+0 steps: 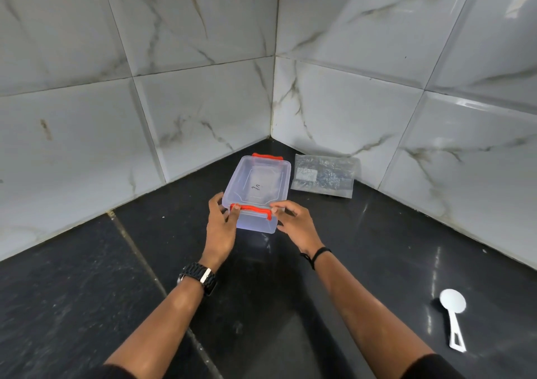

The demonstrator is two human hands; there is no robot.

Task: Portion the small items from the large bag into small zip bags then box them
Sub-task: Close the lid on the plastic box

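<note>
A clear plastic box (258, 187) with its lid on and red clip latches stands in the corner of the black counter. My left hand (222, 227) grips its near left corner, thumb on the near red latch (251, 209). My right hand (296, 223) touches the near right corner, fingertips at the latch's right end. A flat clear plastic bag (324, 179) with a white label lies to the right of the box, against the wall. What the bag holds is unclear. The box looks empty through its lid.
A white plastic scoop (453, 314) lies on the counter at the near right. Marble-look wall tiles (203, 94) close off the corner behind and on both sides. The black counter (363, 262) stretches toward me, with a seam (139, 251) at the left.
</note>
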